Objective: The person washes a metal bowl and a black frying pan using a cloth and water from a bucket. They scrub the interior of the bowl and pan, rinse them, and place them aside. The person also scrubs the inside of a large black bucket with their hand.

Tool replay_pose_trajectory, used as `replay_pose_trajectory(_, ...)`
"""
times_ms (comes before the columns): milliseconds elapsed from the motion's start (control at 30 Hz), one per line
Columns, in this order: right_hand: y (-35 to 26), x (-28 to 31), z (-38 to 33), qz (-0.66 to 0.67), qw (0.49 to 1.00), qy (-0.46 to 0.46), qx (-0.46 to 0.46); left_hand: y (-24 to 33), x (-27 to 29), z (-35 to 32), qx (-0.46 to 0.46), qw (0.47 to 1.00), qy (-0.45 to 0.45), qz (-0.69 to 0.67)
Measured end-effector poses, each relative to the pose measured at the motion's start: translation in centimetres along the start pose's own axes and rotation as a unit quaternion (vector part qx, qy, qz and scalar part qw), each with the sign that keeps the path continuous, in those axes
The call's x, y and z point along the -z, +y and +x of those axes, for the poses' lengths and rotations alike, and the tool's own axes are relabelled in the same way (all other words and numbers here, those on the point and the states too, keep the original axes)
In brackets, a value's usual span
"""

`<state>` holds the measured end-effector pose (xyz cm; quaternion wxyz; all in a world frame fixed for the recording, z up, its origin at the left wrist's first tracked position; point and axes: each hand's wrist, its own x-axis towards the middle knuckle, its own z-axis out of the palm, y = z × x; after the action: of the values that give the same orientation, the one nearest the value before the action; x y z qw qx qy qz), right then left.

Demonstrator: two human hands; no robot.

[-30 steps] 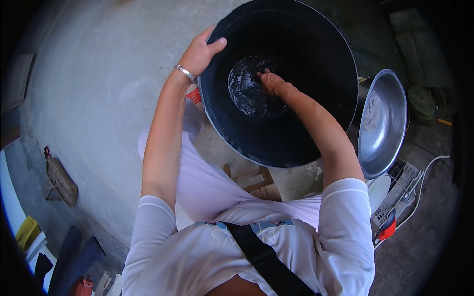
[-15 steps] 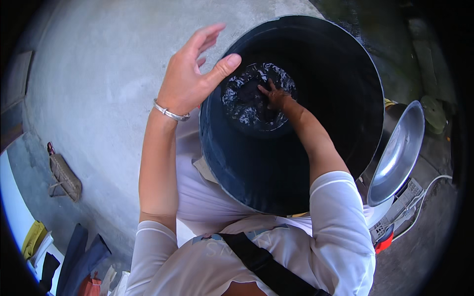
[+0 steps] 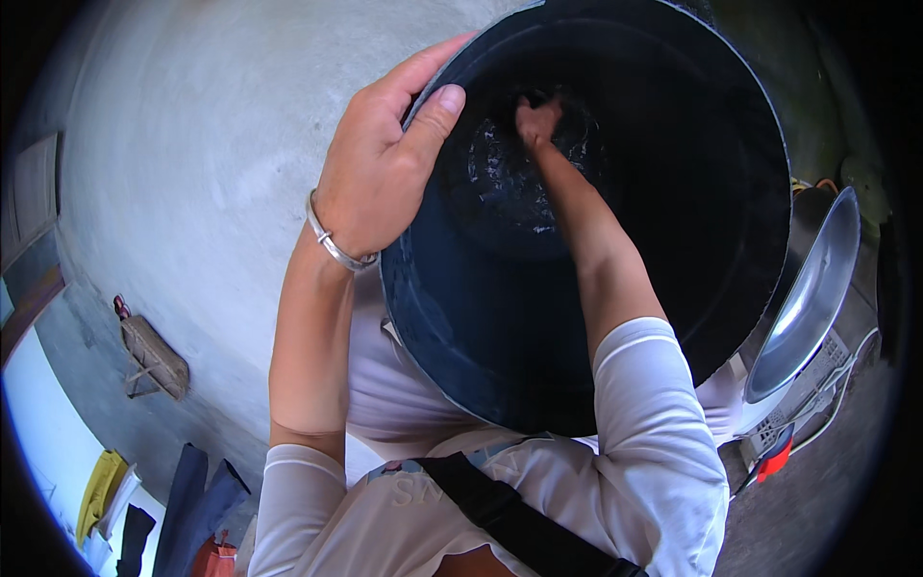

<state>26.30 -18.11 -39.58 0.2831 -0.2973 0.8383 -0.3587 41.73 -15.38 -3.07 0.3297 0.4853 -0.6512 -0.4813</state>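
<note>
A big, deep, dark bucket (image 3: 461, 337) stands in front of me between my legs, its round mouth tilted up toward me. My left hand (image 3: 389, 159), with a silver bangle at the wrist, grips the bucket's left rim: thumb on the inner side, fingers behind the outer wall. Far down inside, my right hand (image 3: 540, 120) reaches to the dark, rippling water (image 3: 495, 183) at the bottom. Its fingers are dim and blurred, so whether they hold anything cannot be made out.
To the right of the bucket a shiny metal basin (image 3: 808, 298) leans on its side, near a grey plastic basket (image 3: 798, 385) and a white cable. A small woven stool (image 3: 154, 356) stands on the concrete floor at left. Clothes (image 3: 197, 510) hang at the lower left.
My left hand has come down from above the rim and taken hold of it. My right hand has moved farther toward the bucket's far side. The bucket appears larger and higher in view.
</note>
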Motion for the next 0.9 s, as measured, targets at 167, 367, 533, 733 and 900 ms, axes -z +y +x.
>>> replay_pose_trajectory(167, 0.3, -3.0, -7.1, 0.108, 0.943, -0.309, 0.059, -0.7, -0.6, 0.2, -0.023, 1.000, 0.015, 0.002)
replay_pose_trajectory(367, 8.4, 8.2, -13.4, -0.288, 0.659, -0.660, 0.218, -0.8, -0.5, 0.2, -0.039, 0.998, 0.018, 0.047)
replay_pose_trajectory(533, 8.8, 8.1, -13.3, -0.453, 0.637, -0.613, 0.110, -0.2, -0.1, 0.0, -0.034, 0.997, 0.032, 0.063)
replay_pose_trajectory(733, -2.6, -3.1, -10.8, 0.028, 0.987, -0.152, 0.041, -0.6, -0.1, 0.2, 0.013, 0.999, 0.003, 0.044)
replay_pose_trajectory(900, 2.2, -3.0, -10.6, 0.208, 0.952, -0.226, 0.012, 0.1, -0.4, 0.7, 0.000, 0.999, -0.015, 0.031)
